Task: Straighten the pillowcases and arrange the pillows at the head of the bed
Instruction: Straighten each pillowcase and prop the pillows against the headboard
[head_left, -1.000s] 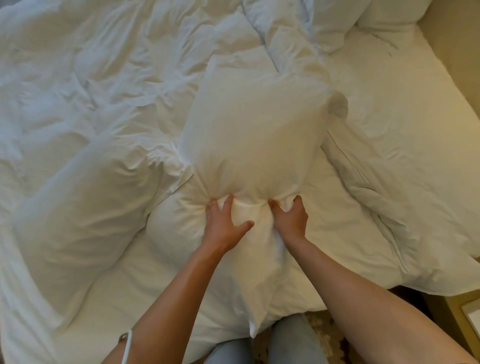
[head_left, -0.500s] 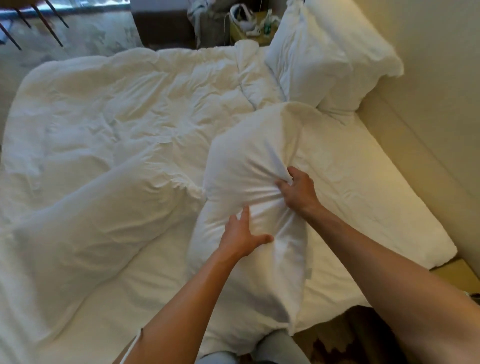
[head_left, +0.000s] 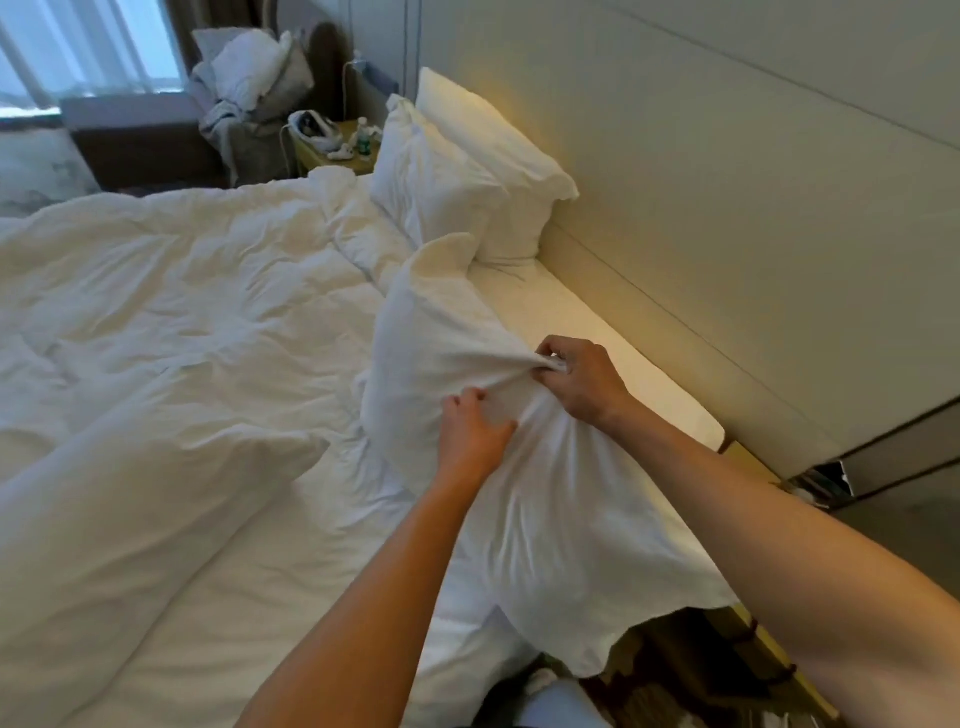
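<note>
Two hands on one pillow (head_left: 447, 332), mid-bed near the head end. Left to right: rumpled duvet (head_left: 171, 322) covers the left of the bed; pillow stands tilted on the mattress, its far corner close to the stacked pillows (head_left: 457, 171) by the headboard (head_left: 727, 208). Left hand (head_left: 470, 434) rests on the case below the bunch, fingers (head_left: 467, 400) curled into the fabric, pinching it. Right hand (head_left: 579, 382) is clenched on a gathered ridge of case, pulling it taut toward the headboard side. Bare sheet strip (head_left: 597, 332) at right, beside the headboard, is where the pillow likely goes.

Risks, as I read it:
- Grip is on fabric only, not filling. A lift from here may slide the case off the insert or bunch it worse.
- Near end overhangs the bed edge; release could let it slump to the floor.
- Swinging it over could knock the stacked pillows askew.
</note>
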